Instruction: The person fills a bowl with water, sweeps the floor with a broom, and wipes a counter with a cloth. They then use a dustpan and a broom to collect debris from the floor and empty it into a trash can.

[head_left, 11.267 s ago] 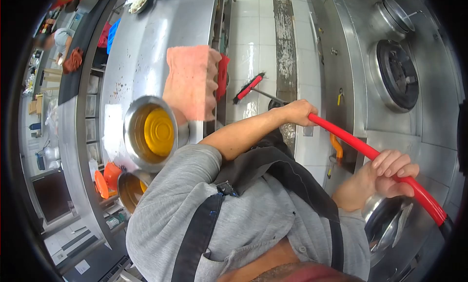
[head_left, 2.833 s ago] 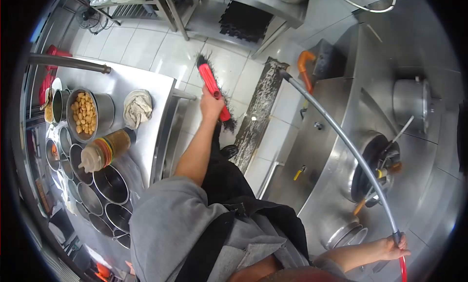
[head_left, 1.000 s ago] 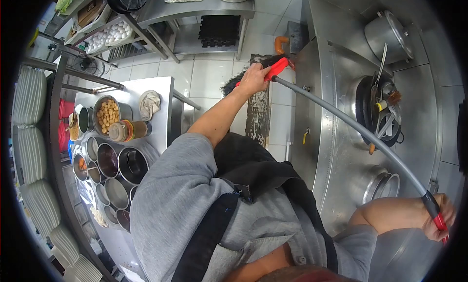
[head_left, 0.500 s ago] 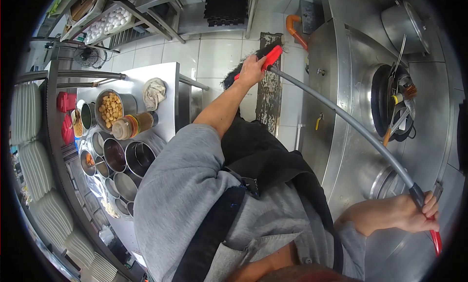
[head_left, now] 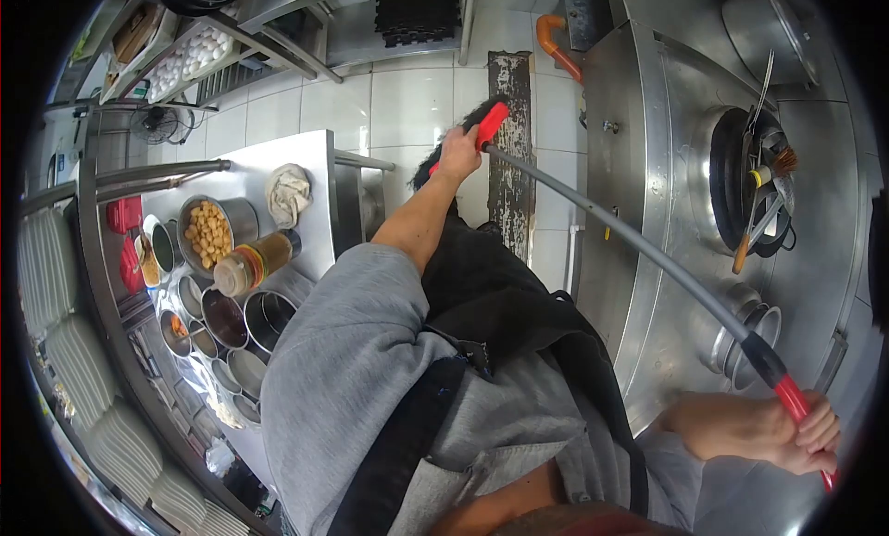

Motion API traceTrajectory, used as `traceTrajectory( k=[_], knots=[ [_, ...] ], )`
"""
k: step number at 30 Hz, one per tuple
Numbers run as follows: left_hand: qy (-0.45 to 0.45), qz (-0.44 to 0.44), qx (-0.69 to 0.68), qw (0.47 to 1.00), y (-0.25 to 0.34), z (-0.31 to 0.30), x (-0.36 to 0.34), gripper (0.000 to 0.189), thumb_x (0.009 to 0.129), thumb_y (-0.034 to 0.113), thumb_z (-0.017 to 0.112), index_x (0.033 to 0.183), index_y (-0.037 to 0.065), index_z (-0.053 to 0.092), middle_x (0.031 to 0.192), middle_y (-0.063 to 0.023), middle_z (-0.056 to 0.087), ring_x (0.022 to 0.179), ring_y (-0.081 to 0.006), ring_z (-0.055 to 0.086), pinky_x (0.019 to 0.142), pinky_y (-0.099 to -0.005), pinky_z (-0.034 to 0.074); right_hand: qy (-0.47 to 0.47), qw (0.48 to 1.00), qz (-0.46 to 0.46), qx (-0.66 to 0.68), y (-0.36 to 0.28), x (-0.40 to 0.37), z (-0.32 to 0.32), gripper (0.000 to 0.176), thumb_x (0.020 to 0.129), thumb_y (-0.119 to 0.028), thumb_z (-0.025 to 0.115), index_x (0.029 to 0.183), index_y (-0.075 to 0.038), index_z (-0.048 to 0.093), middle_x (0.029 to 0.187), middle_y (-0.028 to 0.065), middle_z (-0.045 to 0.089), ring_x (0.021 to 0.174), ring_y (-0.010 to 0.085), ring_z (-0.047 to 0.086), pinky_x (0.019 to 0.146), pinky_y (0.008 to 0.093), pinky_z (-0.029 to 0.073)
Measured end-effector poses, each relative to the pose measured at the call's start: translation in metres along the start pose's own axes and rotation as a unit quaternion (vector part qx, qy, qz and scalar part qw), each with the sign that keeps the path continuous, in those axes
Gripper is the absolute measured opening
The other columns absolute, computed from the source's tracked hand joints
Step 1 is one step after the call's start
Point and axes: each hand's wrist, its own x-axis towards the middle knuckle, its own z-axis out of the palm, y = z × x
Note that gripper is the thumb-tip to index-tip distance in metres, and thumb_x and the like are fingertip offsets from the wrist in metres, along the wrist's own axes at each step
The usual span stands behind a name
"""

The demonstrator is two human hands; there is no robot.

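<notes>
A long broom (head_left: 639, 242) with a grey pole, a red head and black bristles slants across the head view. My left hand (head_left: 460, 154) is closed round the red broom head (head_left: 494, 124), far from my body. Dark bristles (head_left: 423, 170) stick out on both sides of that hand. At the lower right, my right hand (head_left: 804, 434) grips the red end of the pole, fingers wrapped around it. The pole passes above the steel counter by the stove.
Left stands a steel table (head_left: 310, 166) with a pot of round yellowish food (head_left: 207, 230), a bottle (head_left: 255, 261), a cloth (head_left: 289, 195) and several metal pots. Right, a wok (head_left: 727, 180) with utensils sits on the stove. An orange pipe (head_left: 556, 50) runs near the tiled floor.
The broom head and my left hand have shifted slightly left and down in view. More of the red grip shows above my right hand. The surroundings have shifted slightly too.
</notes>
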Motion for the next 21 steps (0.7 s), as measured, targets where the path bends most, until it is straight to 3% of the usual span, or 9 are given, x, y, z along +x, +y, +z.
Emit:
traceTrajectory(
  k=[5, 7, 8, 9, 12, 14, 17, 19, 21],
  knots=[
    [0.019, -0.102, 0.005, 0.995, -0.021, 0.010, 0.007, 0.057, 0.065, 0.007, 0.067, 0.120, 0.007, 0.051, 0.090, -0.0183, 0.053, 0.090, -0.0358, 0.053, 0.079, -0.0433, 0.045, 0.065, 0.997, 0.033, -0.031, 0.025, -0.023, -0.004, 0.041, 0.083, -0.041, 0.056, 0.059, -0.010, 0.043, 0.049, -0.0012, 0.037, 0.040, 0.0091, 0.034, 0.038, 0.0223, 0.030],
    [0.008, -0.034, 0.009, 0.999, -0.029, 0.009, 0.014, 0.058, 0.066, 0.008, 0.067, 0.122, 0.008, 0.050, 0.094, -0.0170, 0.053, 0.092, -0.0349, 0.053, 0.080, -0.0427, 0.045, -0.044, 0.999, -0.003, -0.032, 0.036, -0.009, 0.018, 0.044, 0.083, -0.047, 0.056, 0.060, -0.010, 0.044, 0.055, 0.0014, 0.041, 0.047, 0.0107, 0.040, 0.039, 0.0228, 0.033],
    [-0.012, -0.038, 0.011, 0.999, -0.029, 0.009, 0.018, 0.058, 0.067, 0.009, 0.066, 0.123, 0.008, 0.049, 0.096, -0.0162, 0.052, 0.094, -0.0342, 0.052, 0.081, -0.0423, 0.045, 0.003, 0.987, -0.144, -0.069, 0.048, -0.006, 0.040, 0.043, 0.083, -0.046, 0.055, 0.061, -0.012, 0.045, 0.061, 0.0032, 0.044, 0.055, 0.0120, 0.047, 0.040, 0.0227, 0.036],
    [-0.015, -0.038, 0.013, 0.999, -0.029, 0.008, 0.019, 0.058, 0.067, 0.009, 0.066, 0.123, 0.008, 0.049, 0.096, -0.0162, 0.052, 0.094, -0.0342, 0.052, 0.081, -0.0423, 0.045, 0.005, 0.987, -0.143, -0.070, 0.038, 0.009, 0.054, 0.043, 0.083, -0.046, 0.055, 0.061, -0.012, 0.045, 0.061, 0.0032, 0.044, 0.055, 0.0120, 0.047, 0.040, 0.0227, 0.036],
    [0.005, -0.040, 0.010, 0.999, -0.027, 0.011, 0.025, 0.058, 0.068, 0.009, 0.066, 0.123, 0.007, 0.049, 0.096, -0.0167, 0.052, 0.094, -0.0345, 0.052, 0.081, -0.0423, 0.045, 0.068, 0.973, -0.165, 0.144, 0.008, 0.039, 0.059, 0.037, 0.085, -0.041, 0.052, 0.062, -0.013, 0.046, 0.056, 0.0011, 0.042, 0.050, 0.0114, 0.047, 0.041, 0.0208, 0.037],
    [0.009, -0.041, 0.015, 0.999, -0.027, 0.011, 0.027, 0.056, 0.068, 0.008, 0.065, 0.122, 0.007, 0.048, 0.097, -0.0171, 0.053, 0.094, -0.0347, 0.052, 0.081, -0.0420, 0.045, -0.248, 0.962, -0.020, 0.116, -0.010, 0.062, 0.021, 0.027, 0.086, -0.030, 0.048, 0.065, -0.012, 0.046, 0.054, 0.0007, 0.044, 0.046, 0.0106, 0.049, 0.043, 0.0191, 0.040],
    [0.012, -0.081, 0.023, 0.996, -0.030, 0.018, 0.025, 0.054, 0.070, 0.008, 0.064, 0.122, 0.005, 0.048, 0.096, -0.0177, 0.053, 0.093, -0.0352, 0.052, 0.081, -0.0421, 0.045, -0.037, 0.991, -0.086, -0.100, -0.017, 0.056, 0.004, 0.021, 0.084, -0.021, 0.045, 0.066, -0.012, 0.047, 0.053, -0.0008, 0.048, 0.042, 0.0092, 0.049, 0.049, 0.0179, 0.043],
    [0.001, -0.071, 0.011, 0.997, -0.031, 0.015, 0.027, 0.053, 0.070, 0.008, 0.063, 0.121, 0.005, 0.048, 0.096, -0.0181, 0.053, 0.094, -0.0354, 0.052, 0.082, -0.0420, 0.045, -0.049, 0.986, -0.078, -0.138, -0.006, 0.041, 0.022, 0.018, 0.083, -0.011, 0.043, 0.067, -0.010, 0.050, 0.057, -0.0007, 0.053, 0.046, 0.0113, 0.053, 0.050, 0.0191, 0.043],
    [-0.008, -0.066, 0.000, 0.998, -0.033, 0.015, 0.026, 0.052, 0.071, 0.008, 0.063, 0.121, 0.005, 0.048, 0.096, -0.0186, 0.053, 0.094, -0.0356, 0.052, 0.083, -0.0420, 0.044, -0.001, 0.958, -0.267, -0.104, -0.025, 0.052, 0.010, 0.021, 0.084, -0.007, 0.041, 0.069, -0.007, 0.055, 0.057, 0.0004, 0.054, 0.050, 0.0157, 0.054, 0.048, 0.0208, 0.041]
  ],
)
